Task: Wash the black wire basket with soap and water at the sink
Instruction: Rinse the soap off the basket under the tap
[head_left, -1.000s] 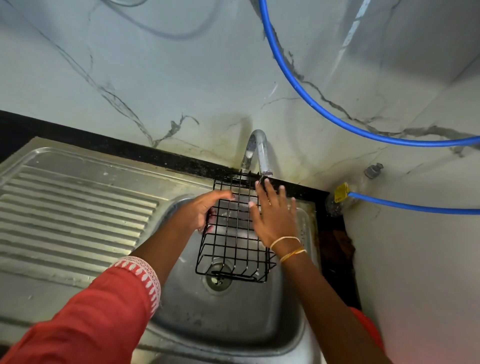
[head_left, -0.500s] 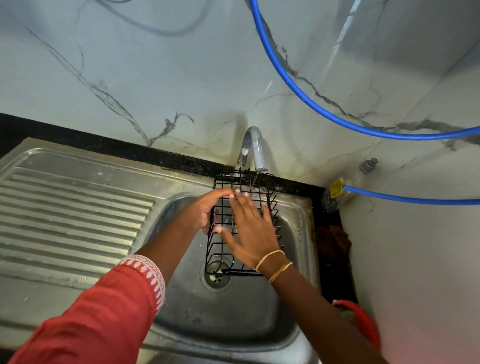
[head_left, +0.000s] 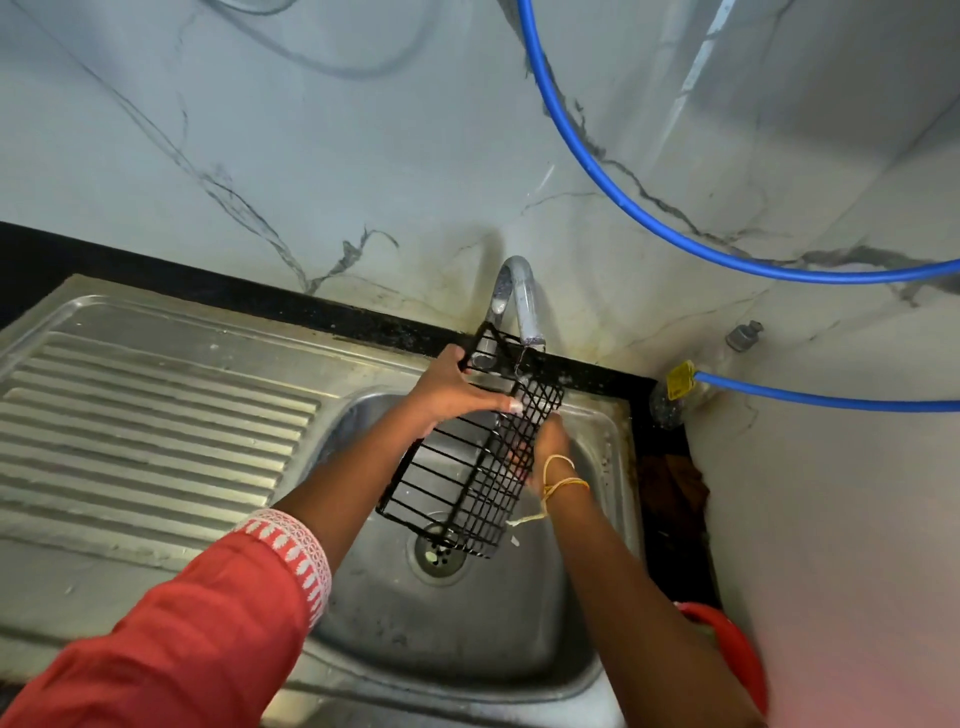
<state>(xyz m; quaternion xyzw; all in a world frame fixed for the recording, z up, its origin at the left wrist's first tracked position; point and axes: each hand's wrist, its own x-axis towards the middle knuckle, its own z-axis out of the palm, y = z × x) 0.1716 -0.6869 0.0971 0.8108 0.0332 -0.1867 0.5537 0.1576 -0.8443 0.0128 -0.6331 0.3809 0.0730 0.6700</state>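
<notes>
White marble-patterned wall (head_left: 311, 156) with grey veins rises behind a stainless steel sink (head_left: 597, 670), whose ribbed draining board (head_left: 145, 426) stretches off to the left. A black desk edge (head_left: 363, 319) runs along the foot of the wall. A curved chrome tap (head_left: 519, 296) arches over the basin, and a thin stream of water falls from its mouth onto the black wire basket (head_left: 467, 483).

The basket is held in the air above the basin, tilted so that its upper end sits just under the tap mouth and its lower end hangs over the round drain (head_left: 439, 558). The left hand (head_left: 457, 395) grips the upper part of the basket, thumb over the top rim wire and fingers (head_left: 511, 405) curled across the mesh side. The right hand (head_left: 540, 452) is at the basket's far side, partly seen through the grid; it touches the wires, but I cannot tell how its fingers lie. Yellow thread bangles (head_left: 561, 480) circle that wrist, and a red sleeve with a white patterned cuff (head_left: 291, 545) covers the left forearm.

A blue hose (head_left: 623, 208) loops across the wall at the upper right, and a second length (head_left: 831, 400) runs in from the right to a yellow fitting (head_left: 680, 379) near the corner. A small metal stub (head_left: 744, 335) sticks out of the wall just above it. A red rounded object (head_left: 727, 654) shows at the lower right, beside the sink.
</notes>
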